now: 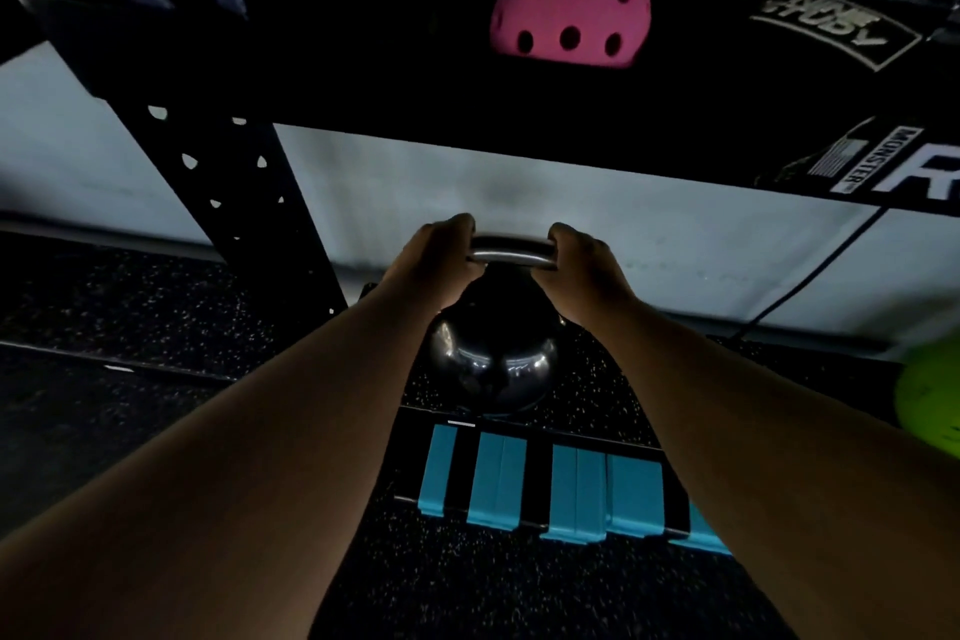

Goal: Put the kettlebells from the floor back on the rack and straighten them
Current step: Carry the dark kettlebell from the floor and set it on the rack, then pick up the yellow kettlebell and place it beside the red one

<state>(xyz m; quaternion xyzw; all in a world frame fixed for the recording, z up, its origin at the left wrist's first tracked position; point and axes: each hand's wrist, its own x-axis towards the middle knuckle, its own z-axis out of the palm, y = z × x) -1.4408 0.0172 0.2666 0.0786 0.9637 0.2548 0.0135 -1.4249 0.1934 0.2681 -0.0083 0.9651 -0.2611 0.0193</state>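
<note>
A shiny dark kettlebell (493, 364) hangs in the middle of the view, its round body over the speckled black floor. Both hands grip its curved metal handle (511, 252). My left hand (441, 255) holds the handle's left end and my right hand (576, 265) holds its right end. The black rack shelf (467, 99) crosses the view above the kettlebell, and its perforated upright (244, 203) stands to the left. Whether the kettlebell touches the floor is hard to tell in the dim light.
A pink perforated ball (569, 3) sits on the rack shelf above. A black and blue striped object (550, 483) lies on the floor just in front of the kettlebell. A green ball (930, 400) shows at the right edge. A black cable (815, 270) runs down the white wall.
</note>
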